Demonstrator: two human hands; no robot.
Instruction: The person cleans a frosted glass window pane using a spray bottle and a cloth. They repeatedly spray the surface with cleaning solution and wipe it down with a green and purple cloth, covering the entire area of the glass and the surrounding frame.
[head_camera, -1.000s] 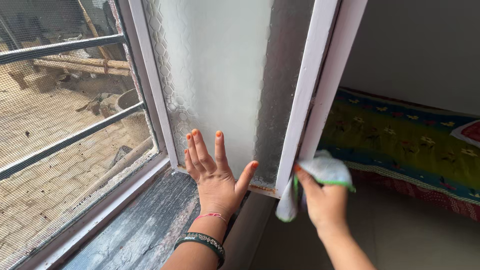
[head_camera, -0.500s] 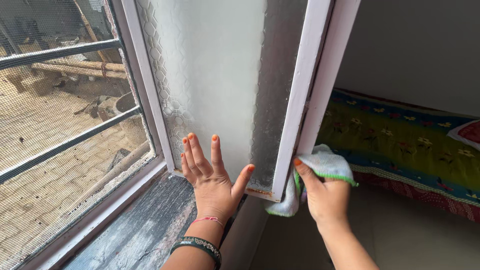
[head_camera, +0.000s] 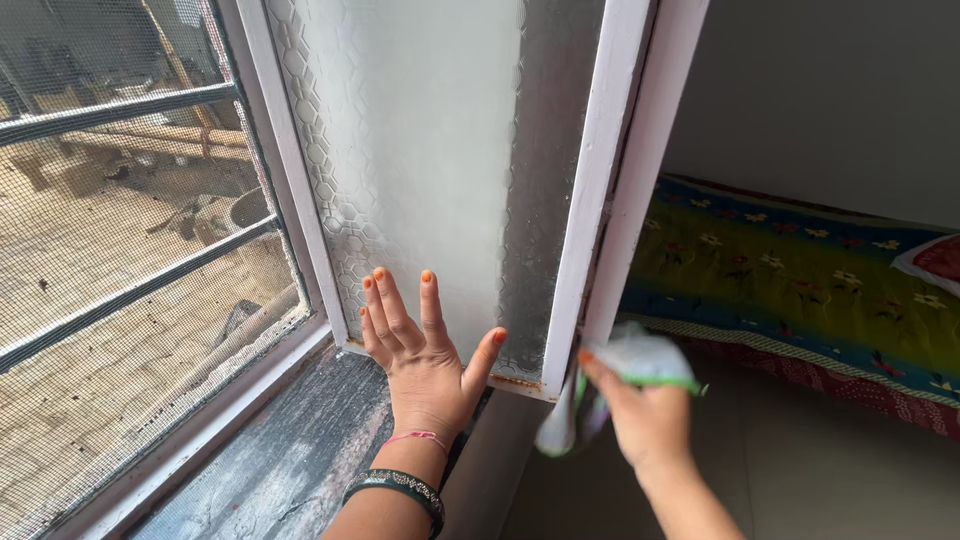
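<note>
Right grip (head_camera: 640, 415): closed on my cloth (head_camera: 640, 358) — soft, light, bunches easily.
Left grip (head_camera: 425, 355): spread flat, steadying frosted pane (head_camera: 420, 150) — fragile.

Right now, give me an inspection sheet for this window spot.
Surface: dark, worn window sill, streaked with grime.
Job's things: open window sash with patterned frosted glass; pale cloth with green edging, blurred.
Clutter: nothing seen.
Grippers: left hand flat on the glass, fingers spread; right hand gripping the cloth against the sash's outer edge.
Cables: nothing seen.
Surroundings: mesh screen with bars at left; flowered bedspread at right, grey wall behind.
</note>
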